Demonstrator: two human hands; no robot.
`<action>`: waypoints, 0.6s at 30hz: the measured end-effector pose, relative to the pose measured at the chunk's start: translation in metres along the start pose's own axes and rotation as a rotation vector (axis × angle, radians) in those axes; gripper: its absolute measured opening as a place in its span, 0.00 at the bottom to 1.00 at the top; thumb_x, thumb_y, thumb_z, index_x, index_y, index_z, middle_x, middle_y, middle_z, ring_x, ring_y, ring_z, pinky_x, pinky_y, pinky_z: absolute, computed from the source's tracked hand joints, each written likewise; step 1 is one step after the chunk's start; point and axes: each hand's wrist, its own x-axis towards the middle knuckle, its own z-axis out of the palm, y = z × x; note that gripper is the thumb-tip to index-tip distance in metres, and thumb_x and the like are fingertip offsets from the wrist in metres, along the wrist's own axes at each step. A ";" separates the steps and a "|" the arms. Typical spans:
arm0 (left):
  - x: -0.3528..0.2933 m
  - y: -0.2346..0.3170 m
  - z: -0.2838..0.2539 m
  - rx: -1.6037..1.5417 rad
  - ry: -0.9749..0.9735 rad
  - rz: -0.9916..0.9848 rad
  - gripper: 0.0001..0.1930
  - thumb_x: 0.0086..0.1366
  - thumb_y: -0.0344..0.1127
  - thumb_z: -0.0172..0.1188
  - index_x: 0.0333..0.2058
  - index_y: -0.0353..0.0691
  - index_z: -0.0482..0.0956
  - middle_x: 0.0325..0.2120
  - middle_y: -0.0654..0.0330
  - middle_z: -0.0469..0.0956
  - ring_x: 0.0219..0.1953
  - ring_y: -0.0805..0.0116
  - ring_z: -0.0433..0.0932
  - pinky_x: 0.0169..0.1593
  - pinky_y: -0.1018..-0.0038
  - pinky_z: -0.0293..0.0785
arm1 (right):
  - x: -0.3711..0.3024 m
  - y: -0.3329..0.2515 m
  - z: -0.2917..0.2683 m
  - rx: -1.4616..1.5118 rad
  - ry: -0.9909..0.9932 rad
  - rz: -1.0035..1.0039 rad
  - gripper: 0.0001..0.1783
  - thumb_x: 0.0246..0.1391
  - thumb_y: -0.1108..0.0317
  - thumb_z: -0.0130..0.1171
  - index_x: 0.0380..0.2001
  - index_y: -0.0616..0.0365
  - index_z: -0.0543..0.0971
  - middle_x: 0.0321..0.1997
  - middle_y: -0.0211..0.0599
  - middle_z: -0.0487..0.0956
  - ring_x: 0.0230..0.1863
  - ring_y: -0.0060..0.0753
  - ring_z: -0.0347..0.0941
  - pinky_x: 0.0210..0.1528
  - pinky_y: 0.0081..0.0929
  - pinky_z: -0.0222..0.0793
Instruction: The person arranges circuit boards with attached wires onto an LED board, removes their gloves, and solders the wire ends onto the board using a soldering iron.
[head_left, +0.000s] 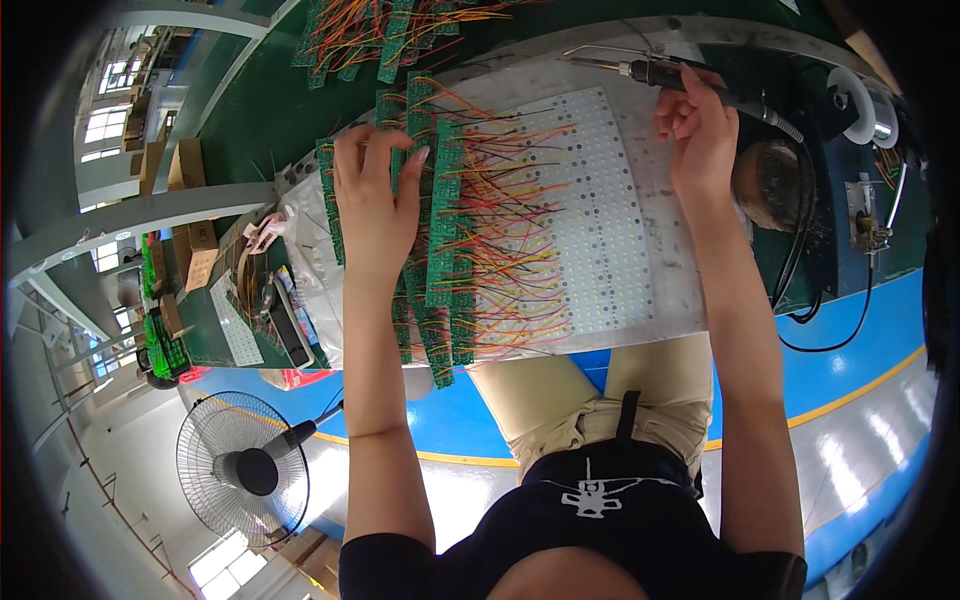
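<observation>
My left hand (378, 195) rests over a row of narrow green circuit boards (446, 215), its fingers bent and spread apart on them. Its thumb and forefinger touch the boards, with no board visibly lifted. Thin red, yellow and black wires (515, 240) fan out from the boards' right side, across a white panel (610, 220) dotted with rows of small pads. My right hand (700, 125) is closed around the dark handle of a soldering iron (645, 72) above the panel's upper right. The iron's metal tip points left, away from the boards.
More wired boards (395, 40) lie at the far edge. At right are a solder spool (862, 105), a round brown container (770, 185) and a metal stand (868, 225) with black cables. A dark phone-like object (292, 330) lies left. A fan (245, 470) stands beyond the bench.
</observation>
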 end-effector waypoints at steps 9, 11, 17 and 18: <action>0.010 -0.006 -0.001 -0.106 -0.022 -0.061 0.09 0.51 0.29 0.62 0.32 0.41 0.75 0.36 0.56 0.68 0.39 0.56 0.69 0.44 0.64 0.63 | 0.001 0.001 -0.006 0.022 -0.025 0.023 0.12 0.52 0.63 0.53 0.33 0.62 0.72 0.19 0.35 0.73 0.18 0.23 0.64 0.20 0.21 0.59; 0.010 -0.004 0.002 -0.152 -0.038 -0.110 0.09 0.51 0.29 0.63 0.32 0.41 0.75 0.35 0.57 0.68 0.39 0.56 0.69 0.44 0.64 0.63 | 0.002 0.002 -0.006 0.029 -0.023 0.015 0.12 0.52 0.63 0.52 0.32 0.62 0.72 0.19 0.35 0.73 0.18 0.22 0.64 0.20 0.21 0.59; 0.015 0.002 0.004 -0.167 -0.082 0.004 0.09 0.52 0.28 0.62 0.34 0.41 0.77 0.34 0.59 0.69 0.37 0.62 0.69 0.39 0.71 0.65 | 0.003 0.003 -0.006 0.024 -0.019 0.008 0.11 0.52 0.63 0.52 0.32 0.61 0.72 0.18 0.35 0.73 0.18 0.22 0.64 0.20 0.21 0.59; 0.016 0.003 0.004 -0.188 -0.063 0.008 0.09 0.51 0.28 0.62 0.33 0.42 0.76 0.34 0.58 0.69 0.37 0.60 0.69 0.41 0.68 0.64 | 0.003 0.003 -0.006 0.021 -0.023 0.006 0.11 0.53 0.63 0.52 0.32 0.61 0.72 0.18 0.35 0.73 0.18 0.22 0.64 0.20 0.21 0.59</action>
